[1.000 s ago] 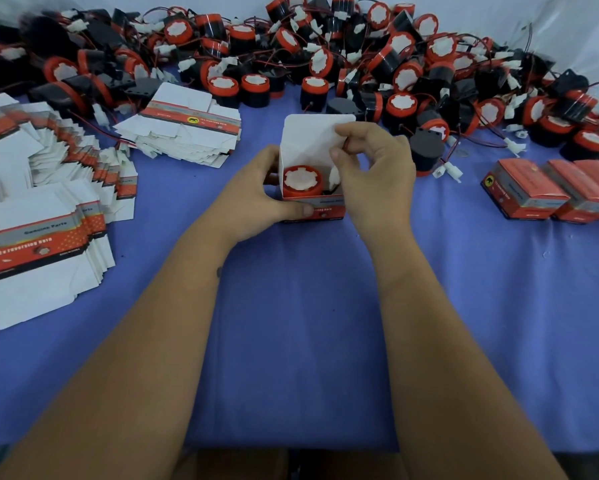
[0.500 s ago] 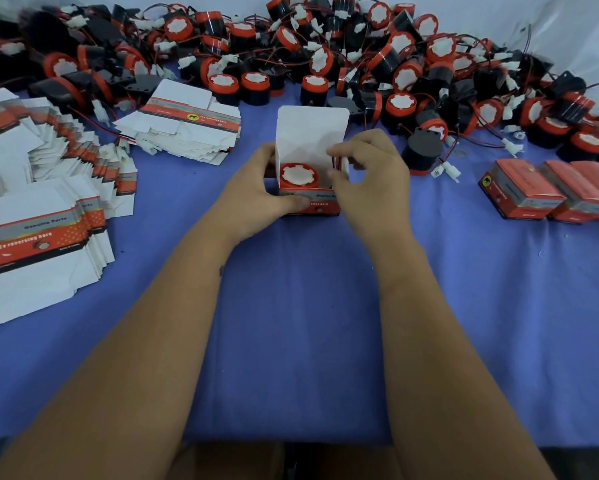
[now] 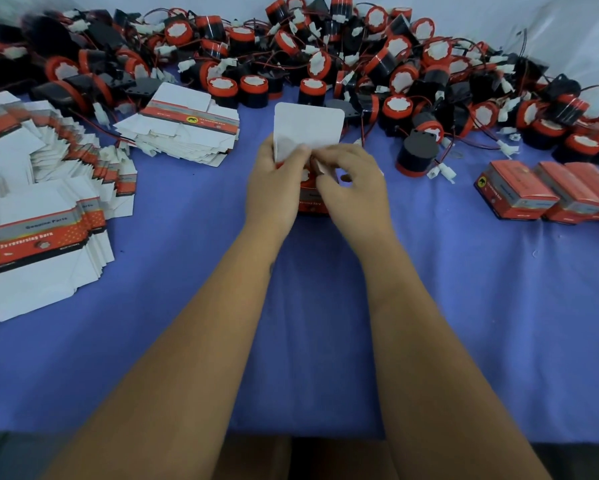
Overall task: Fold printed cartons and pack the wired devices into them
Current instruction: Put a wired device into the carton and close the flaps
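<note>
A small printed carton [image 3: 312, 202] stands on the blue cloth in the middle, its white lid flap [image 3: 308, 126] upright behind my fingers. My left hand [image 3: 274, 188] grips the carton's left side and bends the left side flap inward. My right hand [image 3: 351, 188] holds the right side and pinches the right side flap over the opening. The red and black wired device inside is almost wholly hidden by my hands and the flaps. A big heap of loose wired devices [image 3: 326, 60] lies along the back of the table.
Stacks of flat unfolded cartons [image 3: 38, 209] lie at the left, with another stack [image 3: 187, 126] behind them. Closed packed cartons [image 3: 533, 194] stand in a row at the right. A single black device [image 3: 417, 154] stands just right of my hands. Blue cloth [image 3: 326, 323] covers the table.
Both hands have moved up over the carton's opening and folded the side flaps in. The device inside, plainly visible before, is now covered.
</note>
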A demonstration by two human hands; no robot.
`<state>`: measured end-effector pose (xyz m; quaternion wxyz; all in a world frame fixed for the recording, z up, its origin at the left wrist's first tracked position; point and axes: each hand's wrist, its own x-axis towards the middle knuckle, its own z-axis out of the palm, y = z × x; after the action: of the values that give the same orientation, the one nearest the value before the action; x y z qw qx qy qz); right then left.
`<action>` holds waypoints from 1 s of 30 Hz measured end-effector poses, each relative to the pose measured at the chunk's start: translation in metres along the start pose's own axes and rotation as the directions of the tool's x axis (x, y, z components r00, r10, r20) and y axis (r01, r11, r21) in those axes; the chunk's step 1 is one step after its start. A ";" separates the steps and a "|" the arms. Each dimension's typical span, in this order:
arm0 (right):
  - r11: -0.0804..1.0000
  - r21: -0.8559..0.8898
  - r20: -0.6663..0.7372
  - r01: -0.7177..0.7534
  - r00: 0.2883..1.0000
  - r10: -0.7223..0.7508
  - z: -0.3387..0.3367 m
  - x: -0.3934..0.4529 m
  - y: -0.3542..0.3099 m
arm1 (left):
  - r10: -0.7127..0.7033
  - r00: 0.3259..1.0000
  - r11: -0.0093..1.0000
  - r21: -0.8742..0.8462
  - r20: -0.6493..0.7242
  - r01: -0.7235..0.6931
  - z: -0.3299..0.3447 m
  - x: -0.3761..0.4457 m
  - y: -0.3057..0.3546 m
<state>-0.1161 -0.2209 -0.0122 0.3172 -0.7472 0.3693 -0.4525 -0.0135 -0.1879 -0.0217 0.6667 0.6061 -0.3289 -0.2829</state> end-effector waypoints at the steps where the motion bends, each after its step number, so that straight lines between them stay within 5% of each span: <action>1: 1.000 0.017 0.015 -0.023 1.000 0.023 0.001 -0.001 -0.001 | 0.005 1.000 1.000 0.010 -0.013 -0.005 0.000 0.001 -0.002; 13: 0.868 0.435 -0.002 -0.240 0.964 0.268 -0.005 0.005 0.002 | 0.038 0.999 0.989 0.145 -0.031 -0.033 -0.001 0.003 -0.004; 20: 0.981 0.123 -0.020 -0.149 0.988 0.152 0.001 0.004 0.006 | 0.080 0.997 0.985 0.152 0.019 -0.082 -0.003 0.004 -0.006; 25: 0.979 0.130 -0.035 -0.155 0.986 0.161 0.004 0.003 0.005 | -0.062 0.987 0.952 -0.287 0.147 0.102 -0.012 0.001 0.000; 30: 0.926 0.240 -0.044 -0.292 0.949 0.311 0.005 0.005 0.007 | -0.063 0.992 0.994 -0.086 0.106 0.072 -0.023 0.013 0.001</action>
<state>-0.1119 -0.2282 -0.0174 0.4524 -0.6206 0.4372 -0.4680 0.0125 -0.1834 -0.0211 0.6656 0.5708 -0.3290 -0.3506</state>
